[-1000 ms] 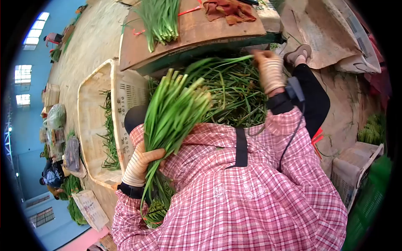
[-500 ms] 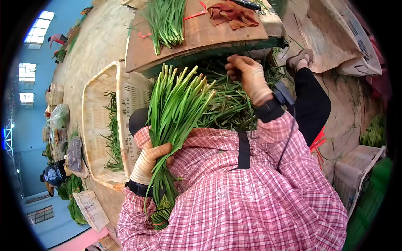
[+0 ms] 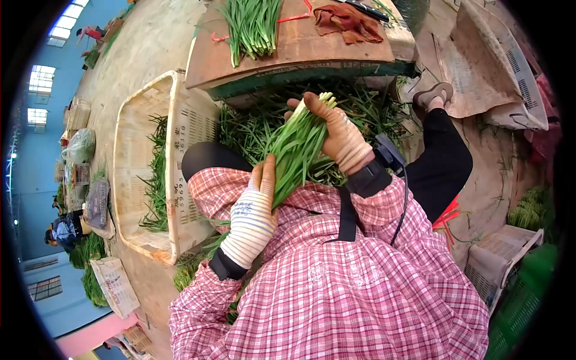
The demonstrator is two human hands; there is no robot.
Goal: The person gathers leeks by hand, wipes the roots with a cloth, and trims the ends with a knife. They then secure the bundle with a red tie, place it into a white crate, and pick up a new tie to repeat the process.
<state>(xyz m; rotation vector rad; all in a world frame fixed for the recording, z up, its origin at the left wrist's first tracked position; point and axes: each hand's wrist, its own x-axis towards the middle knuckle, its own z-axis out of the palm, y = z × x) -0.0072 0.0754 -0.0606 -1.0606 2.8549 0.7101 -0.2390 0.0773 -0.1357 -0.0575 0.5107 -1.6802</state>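
Note:
A bunch of garlic chives lies slanted over my lap, its pale cut ends pointing up and right. My left hand, in a white knit glove with brown fingers, is closed around the leafy part. Near the cut ends, my right hand wraps the bunch from the right side, thumb on top. Beneath and behind the bunch is a heap of loose green leaves. On the brown board ahead lies another bunch of chives.
A white plastic crate with some greens stands on the left. The board also carries a reddish cloth and red ties. On the right are a crate and red strips. A person works far left.
The bunch has tilted to the right and its ends have come to my right hand, which has closed on them. My left hand has moved up and right along the leaves.

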